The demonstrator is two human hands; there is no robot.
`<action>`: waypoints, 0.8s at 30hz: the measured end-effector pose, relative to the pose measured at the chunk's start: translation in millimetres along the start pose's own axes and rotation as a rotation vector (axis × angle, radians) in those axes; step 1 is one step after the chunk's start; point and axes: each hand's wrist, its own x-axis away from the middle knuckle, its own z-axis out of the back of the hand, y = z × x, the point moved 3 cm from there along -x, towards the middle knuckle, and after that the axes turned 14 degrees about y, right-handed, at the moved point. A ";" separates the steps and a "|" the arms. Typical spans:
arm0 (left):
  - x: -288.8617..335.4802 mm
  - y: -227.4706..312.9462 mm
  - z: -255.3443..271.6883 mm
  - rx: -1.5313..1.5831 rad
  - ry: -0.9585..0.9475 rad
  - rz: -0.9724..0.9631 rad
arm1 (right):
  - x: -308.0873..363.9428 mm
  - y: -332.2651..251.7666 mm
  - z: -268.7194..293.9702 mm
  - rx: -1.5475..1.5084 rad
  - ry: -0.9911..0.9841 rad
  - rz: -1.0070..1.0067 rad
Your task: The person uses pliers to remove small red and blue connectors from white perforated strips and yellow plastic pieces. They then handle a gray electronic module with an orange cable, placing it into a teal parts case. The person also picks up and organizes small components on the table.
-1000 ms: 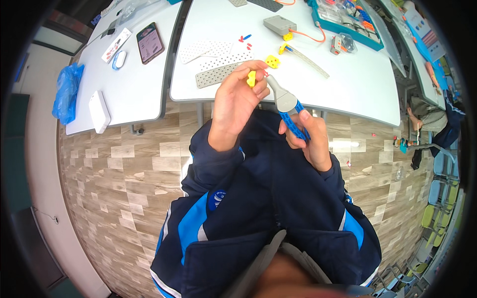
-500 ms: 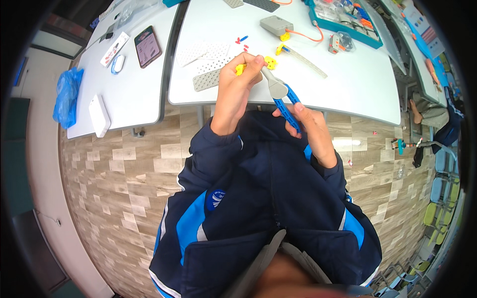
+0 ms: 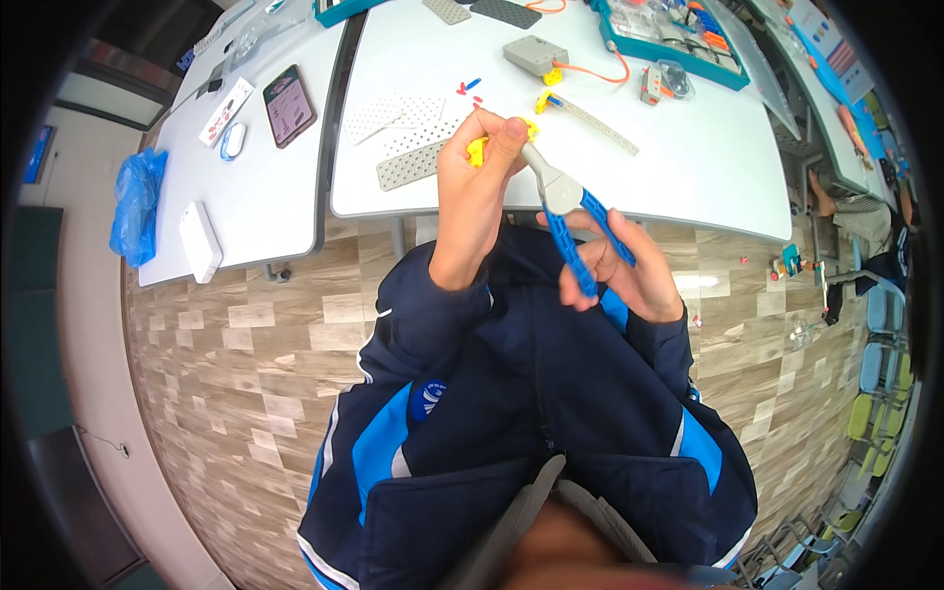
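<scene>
Plastic pliers [image 3: 561, 194] with a grey head and blue handles slant in front of me over the table's near edge. My right hand [image 3: 639, 270] is closed around the handles, which stand spread apart, with fingers between and around them. My left hand [image 3: 472, 187] pinches a yellow building piece [image 3: 477, 151] at the jaw end of the pliers. My thumb and fingers cover most of that piece and the jaw tips, so whether the jaws grip it is hidden.
Grey perforated plates [image 3: 411, 167], red and blue pins [image 3: 473, 84], a grey beam [image 3: 595, 125] with a yellow piece and a grey box [image 3: 534, 55] with an orange cable lie on the white table. A teal parts tray [image 3: 678, 61] stands beyond. A phone [image 3: 290, 106] lies on the left table.
The pliers' handles have spread wider apart, and my right-hand fingers have opened with them. Both hands and the pliers have shifted slightly lower in view.
</scene>
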 end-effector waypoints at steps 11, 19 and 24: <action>-84.9 27.3 33.9 -0.970 0.045 -0.652 | -3.8 -16.9 38.1 0.350 0.506 0.514; -146.4 -6.8 44.8 -1.459 -0.001 -0.629 | -16.3 -44.6 117.9 1.491 1.262 0.798; -149.5 -9.8 45.1 -1.430 -0.039 -0.603 | -26.9 -36.4 129.4 1.668 1.322 0.800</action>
